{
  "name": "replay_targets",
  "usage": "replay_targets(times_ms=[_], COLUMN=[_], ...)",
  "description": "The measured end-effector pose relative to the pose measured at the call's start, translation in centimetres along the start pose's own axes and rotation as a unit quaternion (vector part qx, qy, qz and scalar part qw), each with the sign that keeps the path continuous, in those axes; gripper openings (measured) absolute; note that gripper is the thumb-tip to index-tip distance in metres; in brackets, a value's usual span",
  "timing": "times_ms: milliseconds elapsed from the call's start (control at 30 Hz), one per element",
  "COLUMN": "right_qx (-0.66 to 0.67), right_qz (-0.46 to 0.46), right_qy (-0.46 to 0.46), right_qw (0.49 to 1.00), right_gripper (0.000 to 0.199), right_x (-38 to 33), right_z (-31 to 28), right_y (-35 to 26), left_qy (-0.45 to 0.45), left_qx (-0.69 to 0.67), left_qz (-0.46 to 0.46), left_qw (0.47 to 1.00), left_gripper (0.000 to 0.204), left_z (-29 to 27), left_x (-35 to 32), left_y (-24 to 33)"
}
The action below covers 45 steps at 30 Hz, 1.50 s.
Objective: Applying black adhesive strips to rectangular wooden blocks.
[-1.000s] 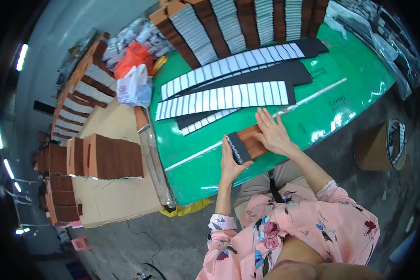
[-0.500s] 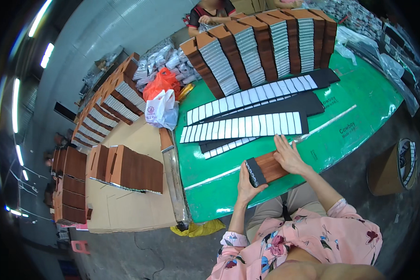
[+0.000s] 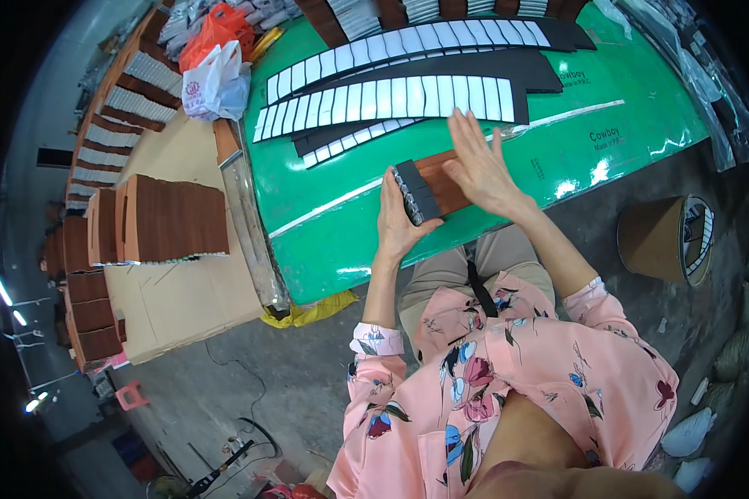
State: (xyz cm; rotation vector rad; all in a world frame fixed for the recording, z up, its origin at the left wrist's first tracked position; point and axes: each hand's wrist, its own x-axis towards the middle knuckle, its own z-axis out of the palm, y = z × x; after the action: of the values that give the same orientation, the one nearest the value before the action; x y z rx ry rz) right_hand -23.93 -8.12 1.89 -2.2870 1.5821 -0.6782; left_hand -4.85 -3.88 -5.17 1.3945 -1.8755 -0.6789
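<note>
On the green table [image 3: 324,258] in front of me lies a flat brown wood-grain block [image 3: 451,193] with a black band [image 3: 417,185] over its left end. My left hand [image 3: 397,229] is closed about that end, thumb on the near side and fingers along the left. My right hand [image 3: 484,173] rests on the brown top, fingers stretched out toward the far side, gripping nothing. Just beyond it, long black strips with white patches [image 3: 391,108] lie fanned out and overlapping. The block's underside is hidden.
Tall brown-and-silver stacks [image 3: 420,10] stand at the table's far edge. White [image 3: 212,87] and red plastic bags [image 3: 220,37] sit at far left. Brown stacks [image 3: 175,218] stand on a cardboard-covered surface [image 3: 162,308]. A round bin [image 3: 651,237] stands at right.
The view has tipped downward, so the scene sits higher and more of the floor shows. My left hand keeps its hold; my right hand's fingers stay stretched over the block.
</note>
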Motion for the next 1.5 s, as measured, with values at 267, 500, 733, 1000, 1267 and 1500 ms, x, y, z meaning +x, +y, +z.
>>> replay_targets(times_ms=[267, 500, 733, 1000, 1267, 1500], right_qx=[-0.011, 0.002, 0.058, -0.011, -0.034, 0.005], right_qz=[-0.104, -0.142, -0.078, -0.070, -0.089, -0.126], right_qy=[-0.040, 0.088, -0.125, -0.105, -0.086, 0.054], right_qw=[0.994, 0.986, 0.987, 0.992, 0.992, 0.991], right_gripper=[0.078, 0.079, 0.078, 0.074, 0.074, 0.073], right_x=[-0.4, 3.5, 3.8, 3.5, 0.6, 0.5], right_z=[4.4, 1.0, 3.2, 4.5, 3.9, 2.5], right_y=[-4.6, -7.9, -6.3, -6.2, -8.0, -8.1], left_qy=[0.033, -0.004, -0.015, -0.016, 0.043, 0.002], left_qx=[-0.023, -0.050, -0.063, -0.055, -0.074, -0.140], left_qz=[0.030, -0.014, -0.005, 0.000, 0.008, -0.075], left_qw=[0.999, 0.999, 0.998, 0.998, 0.996, 0.987], left_gripper=[0.090, 0.104, 0.109, 0.109, 0.091, 0.088], left_z=[1.5, -0.4, -0.4, 0.5, 1.6, 1.0], left_x=[0.9, 0.0, -0.1, -0.3, -0.6, -0.6], left_y=[0.2, 0.2, 0.3, 0.1, -2.2, -0.6])
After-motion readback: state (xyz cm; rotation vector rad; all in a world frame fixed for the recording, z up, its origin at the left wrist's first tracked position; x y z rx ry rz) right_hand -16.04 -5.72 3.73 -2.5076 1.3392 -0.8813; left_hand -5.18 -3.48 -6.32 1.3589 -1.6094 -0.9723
